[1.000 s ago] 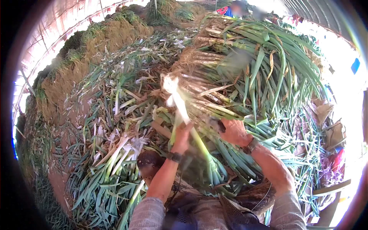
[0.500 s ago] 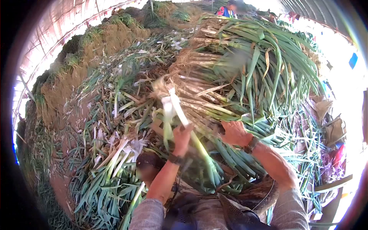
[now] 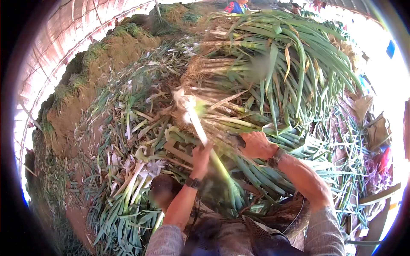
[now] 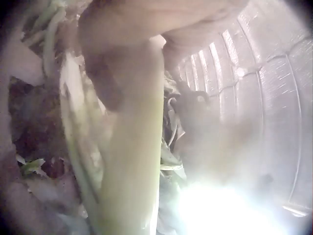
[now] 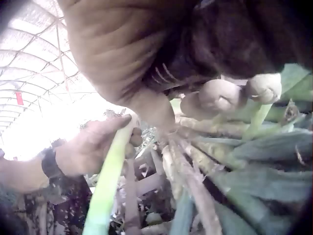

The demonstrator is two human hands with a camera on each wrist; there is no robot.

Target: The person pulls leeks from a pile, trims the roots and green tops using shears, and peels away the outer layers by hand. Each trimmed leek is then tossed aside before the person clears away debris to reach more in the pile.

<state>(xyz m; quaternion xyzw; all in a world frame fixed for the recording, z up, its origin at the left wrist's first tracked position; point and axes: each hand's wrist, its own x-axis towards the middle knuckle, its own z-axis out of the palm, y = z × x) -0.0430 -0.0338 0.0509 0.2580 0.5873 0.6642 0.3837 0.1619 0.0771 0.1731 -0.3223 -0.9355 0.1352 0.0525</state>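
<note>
My left hand [image 3: 200,161] grips a long leek [image 3: 221,167], its white root end up and its green leaves toward my lap. In the left wrist view the fingers [image 4: 122,29] wrap the pale stalk [image 4: 132,152]. The right wrist view also shows the left hand [image 5: 88,147] around that leek [image 5: 110,171]. Beside it, my right hand [image 3: 258,145] has its fingers curled around a dark object [image 3: 240,141], mostly hidden, above other leeks. The right hand's curled fingertips [image 5: 222,95] show close up, apart from the held leek.
A large heap of leeks [image 3: 277,64] lies at the upper right, roots leftward. Loose trimmings [image 3: 124,89] cover the ground on the left, with a leek bundle [image 3: 128,192] at lower left. Another person [image 3: 237,6] is at the back. Cardboard [image 3: 378,132] lies at right.
The head view has shifted a little, so the heap sits further left and higher. A pale green strip hanging left of the held leek no longer shows there. Both hands keep their holds.
</note>
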